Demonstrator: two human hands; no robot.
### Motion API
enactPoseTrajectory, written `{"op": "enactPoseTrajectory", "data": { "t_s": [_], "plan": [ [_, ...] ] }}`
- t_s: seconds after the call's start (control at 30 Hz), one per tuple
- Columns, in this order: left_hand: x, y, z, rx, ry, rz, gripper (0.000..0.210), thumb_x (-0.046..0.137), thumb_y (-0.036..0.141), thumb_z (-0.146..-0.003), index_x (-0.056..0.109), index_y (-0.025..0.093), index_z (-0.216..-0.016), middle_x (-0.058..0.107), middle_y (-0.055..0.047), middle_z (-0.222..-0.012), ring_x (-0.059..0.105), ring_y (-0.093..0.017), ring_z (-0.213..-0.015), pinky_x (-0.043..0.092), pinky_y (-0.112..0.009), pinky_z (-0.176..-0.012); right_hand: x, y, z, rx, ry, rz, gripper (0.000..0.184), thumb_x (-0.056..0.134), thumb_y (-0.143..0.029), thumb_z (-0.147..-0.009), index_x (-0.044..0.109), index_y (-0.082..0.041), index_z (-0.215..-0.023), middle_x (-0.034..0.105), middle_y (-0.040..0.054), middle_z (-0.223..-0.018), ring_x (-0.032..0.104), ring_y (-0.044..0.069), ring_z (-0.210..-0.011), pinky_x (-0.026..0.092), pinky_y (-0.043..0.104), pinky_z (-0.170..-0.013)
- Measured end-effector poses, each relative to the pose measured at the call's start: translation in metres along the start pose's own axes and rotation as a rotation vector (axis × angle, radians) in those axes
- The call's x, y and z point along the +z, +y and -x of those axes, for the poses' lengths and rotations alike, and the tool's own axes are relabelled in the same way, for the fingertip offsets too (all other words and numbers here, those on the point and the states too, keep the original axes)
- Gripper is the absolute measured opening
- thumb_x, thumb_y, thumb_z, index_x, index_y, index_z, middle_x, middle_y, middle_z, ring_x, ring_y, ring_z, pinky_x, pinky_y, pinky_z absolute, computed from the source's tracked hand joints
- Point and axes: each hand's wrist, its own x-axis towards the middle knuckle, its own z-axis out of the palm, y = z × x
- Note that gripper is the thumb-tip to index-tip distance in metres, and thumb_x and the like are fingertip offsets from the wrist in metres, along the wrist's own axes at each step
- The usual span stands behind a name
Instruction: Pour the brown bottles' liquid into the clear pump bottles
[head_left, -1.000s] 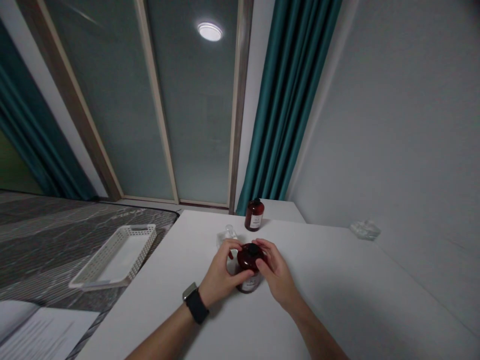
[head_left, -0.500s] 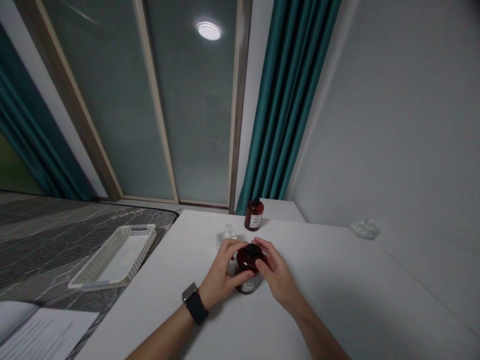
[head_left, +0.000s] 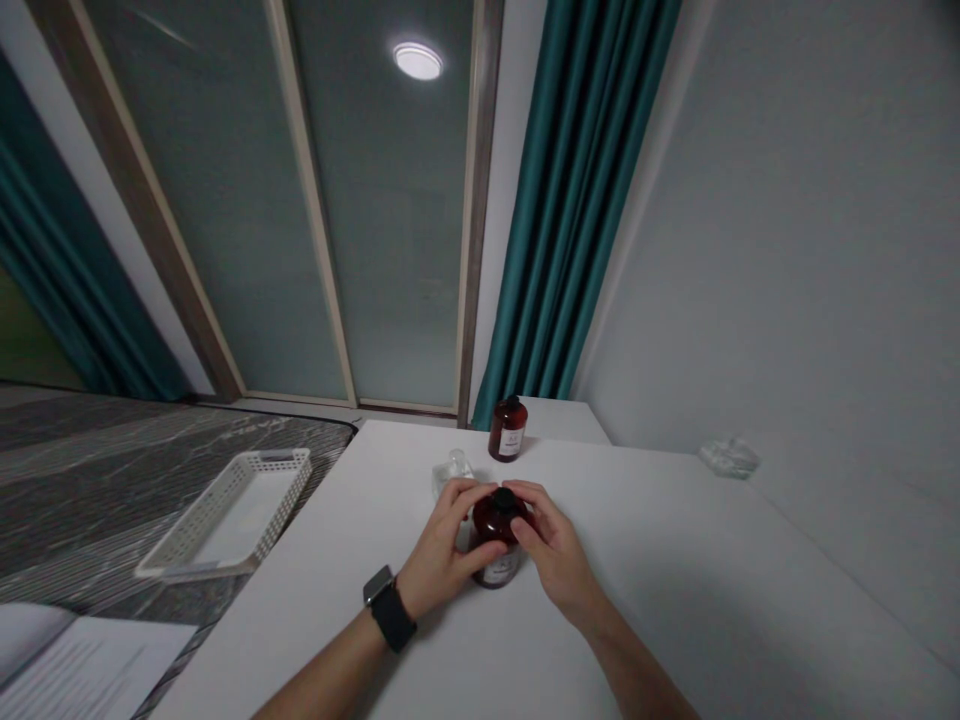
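– Hardly anything has moved over the last second: the fingers of the left hand (head_left: 442,548) reach slightly further over the shoulder of the round, dark red-brown, glossy bottle (head_left: 489,519), closer to its small black cap (head_left: 505,497).

– And the bottle itself?

– Same spot, upright on the smooth white counter (head_left: 465,665), its pale printed label (head_left: 499,570) partly covered by the left thumb.

– How are the hands placed?

– Both are curled around it, holding it between them. The right hand (head_left: 559,560) has its thumb on the bottle's shoulder and its other fingers arching behind. I can't tell how firmly they press.

– What stands nearby?

– A second red-brown bottle with a black top and a white label (head_left: 508,430) stands upright beyond the hands, near the counter's far edge. Between them, a little to the left, is a clear, see-through object (head_left: 455,468), partly hidden by the left hand.

– And on the left wrist?

– A dark, square-faced watch with a black strap (head_left: 393,615).
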Motion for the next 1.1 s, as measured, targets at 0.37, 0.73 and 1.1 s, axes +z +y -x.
{"op": "enactPoseTrajectory", "data": {
  "t_s": [0.37, 0.73, 1.1],
  "plan": [
    [-0.0015, 0.0031, -0.0011, -0.025, -0.001, 0.003, 0.051, 0.071, 0.03, -0.083, 0.052, 0.027, -0.131, 0.052, -0.011, -0.124, 0.051, -0.029, -0.116, 0.044, -0.046, -0.1, 0.0013, 0.001, 0.0005, 0.01, 0.019, -0.028, 0.026, 0.063, -0.04, -0.088, 0.065, -0.026, -0.11, 0.062, 0.0071, -0.121, 0.059, 0.023, -0.116, 0.051, 0.038, -0.098],
    [-0.0018, 0.0026, -0.0007, -0.02, -0.001, -0.004, 0.05, 0.071, 0.03, -0.084, 0.053, 0.028, -0.13, 0.052, -0.011, -0.125, 0.05, -0.029, -0.118, 0.044, -0.046, -0.099, 0.0017, 0.0022, 0.0015, 0.026, 0.04, -0.056, 0.023, 0.064, -0.041, -0.088, 0.064, -0.025, -0.105, 0.062, 0.0071, -0.122, 0.06, 0.024, -0.114, 0.051, 0.038, -0.097],
    [-0.0018, -0.0001, -0.0004, -0.019, 0.013, 0.003, 0.049, 0.072, 0.031, -0.083, 0.056, 0.028, -0.128, 0.053, -0.011, -0.123, 0.052, -0.03, -0.115, 0.046, -0.046, -0.098, 0.0022, 0.0033, 0.0012, 0.0, 0.04, -0.036, 0.025, 0.062, -0.043, -0.089, 0.064, -0.025, -0.106, 0.062, 0.0076, -0.12, 0.061, 0.024, -0.112, 0.053, 0.037, -0.094]
  ]
}}
